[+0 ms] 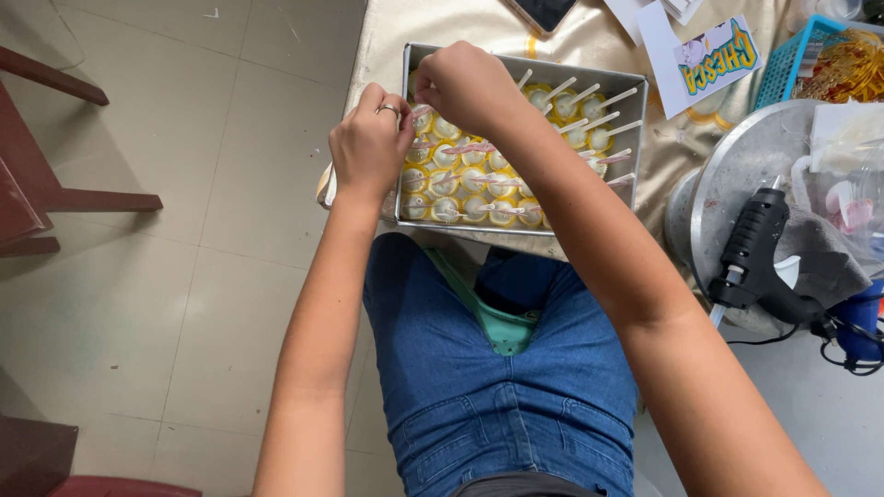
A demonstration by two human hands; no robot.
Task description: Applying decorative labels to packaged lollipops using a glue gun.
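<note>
You've got a pale tiled floor point(138, 304) under you, dark red wooden furniture point(41, 193) off to your left.

Both hands, left hand point(368, 147) and right hand point(468, 87), pinch over metal tray point(635, 101) of yellow stick-mounted pieces point(479, 189); black glue gun point(760, 253) right of tray.

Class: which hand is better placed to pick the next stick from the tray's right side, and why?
Probably the right hand: it hovers over the tray, nearer those sticks; the left hand sits at the left edge.

Grey tray point(635, 120) on gold cloth; rows of yellow stick-mounted rounds point(474, 207) inside.
</note>
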